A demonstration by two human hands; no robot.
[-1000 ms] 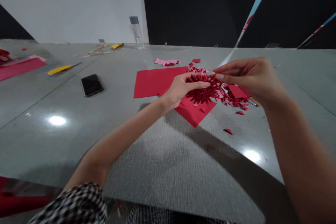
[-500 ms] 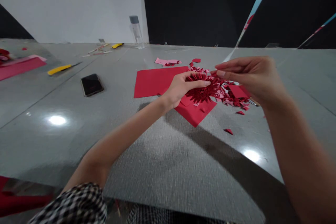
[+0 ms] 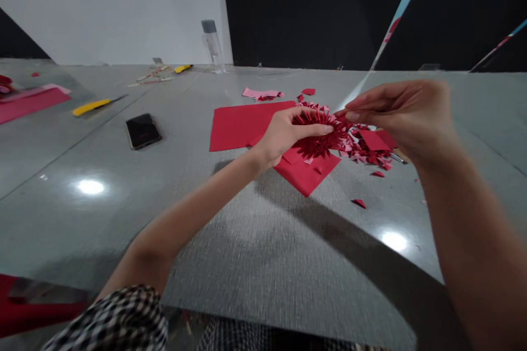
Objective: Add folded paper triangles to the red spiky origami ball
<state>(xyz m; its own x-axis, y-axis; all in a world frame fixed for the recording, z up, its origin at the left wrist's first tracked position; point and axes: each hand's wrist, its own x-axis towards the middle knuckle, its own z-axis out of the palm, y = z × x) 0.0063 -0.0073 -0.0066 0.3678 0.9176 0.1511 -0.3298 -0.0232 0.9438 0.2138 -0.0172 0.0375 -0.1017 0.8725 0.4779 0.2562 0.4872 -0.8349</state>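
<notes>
My left hand is closed round a spiky round ball of folded dark red paper, its thumb lying across the near side. At the ball's right edge, the thumb and fingers of my right hand pinch a small red paper piece. Red paper sheets lie on the table under and left of the ball. Behind and to the right spreads a heap of small folded red and pink paper pieces, partly hidden by my hands. A flat red paper rests on that heap.
A phone and a yellow craft knife lie on the grey table to the left. Farther back are another yellow cutter and a clear bottle. Pink paper strips lie behind the red sheets. Loose triangles lie nearer me.
My right hand has shifted slightly right and up, still pinching at the ball's edge. My left hand keeps the ball in nearly the same place.
</notes>
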